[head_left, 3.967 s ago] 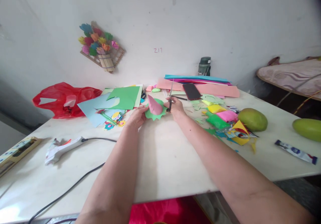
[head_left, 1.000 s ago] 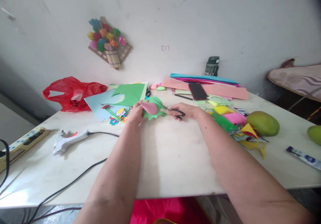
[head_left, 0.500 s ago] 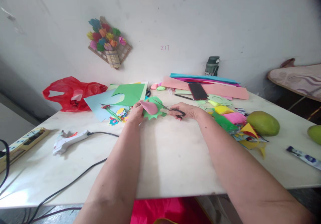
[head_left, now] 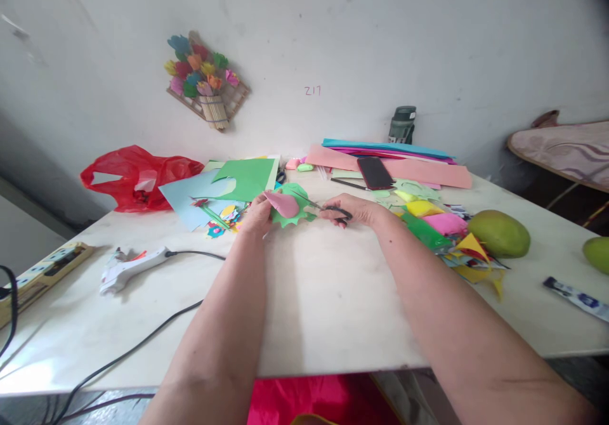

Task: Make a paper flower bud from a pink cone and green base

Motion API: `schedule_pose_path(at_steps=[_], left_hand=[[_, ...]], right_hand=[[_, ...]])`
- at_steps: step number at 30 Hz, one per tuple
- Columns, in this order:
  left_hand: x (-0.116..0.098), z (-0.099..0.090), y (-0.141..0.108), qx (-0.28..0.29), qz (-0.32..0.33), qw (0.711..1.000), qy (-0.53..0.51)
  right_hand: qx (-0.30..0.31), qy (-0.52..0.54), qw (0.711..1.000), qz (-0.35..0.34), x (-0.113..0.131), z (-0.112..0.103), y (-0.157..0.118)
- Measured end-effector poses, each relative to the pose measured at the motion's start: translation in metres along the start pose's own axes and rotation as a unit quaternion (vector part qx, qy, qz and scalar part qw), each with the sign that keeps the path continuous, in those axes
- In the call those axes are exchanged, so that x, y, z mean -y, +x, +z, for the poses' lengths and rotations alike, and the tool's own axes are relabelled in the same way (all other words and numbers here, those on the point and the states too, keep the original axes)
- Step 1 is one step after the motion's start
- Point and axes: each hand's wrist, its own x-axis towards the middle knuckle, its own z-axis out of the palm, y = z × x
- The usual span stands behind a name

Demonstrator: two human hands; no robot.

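My left hand (head_left: 258, 216) is closed on the left side of a green paper cutout (head_left: 290, 220) with a scalloped edge. On top of that cutout sits a pink cone-like piece (head_left: 284, 204), its narrow end near my left fingers. My right hand (head_left: 354, 210) grips the dark handles of a pair of scissors (head_left: 339, 211). The scissor blades point left and lie over the right part of the green paper. Whether the blades are parted is too small to tell.
At left lie a white glue gun (head_left: 136, 268) with its cord, a power strip (head_left: 45, 269) and a red plastic bag (head_left: 137, 177). Paper sheets (head_left: 247, 179) and a phone (head_left: 375, 173) are at the back. Paper scraps (head_left: 476, 263) and a green fruit (head_left: 499, 233) are at right.
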Motion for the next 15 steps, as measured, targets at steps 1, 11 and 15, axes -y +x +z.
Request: schedule_pose_path(at_steps=[1,11,15], left_hand=[[-0.0002,0.0002,-0.0003,0.001,0.001,1.0,-0.002],[-0.0014,-0.0008,-0.0013,0.0,0.008,1.0,0.009],[-0.0007,-0.0023,-0.0005,0.009,0.003,1.0,0.015]], right_hand=[[0.001,-0.001,1.0,-0.001,0.0,-0.0001,-0.0002],[0.012,0.019,1.0,0.005,0.0061,0.0018,-0.005],[0.009,0.033,0.999,0.004,0.0086,0.0035,-0.0053]])
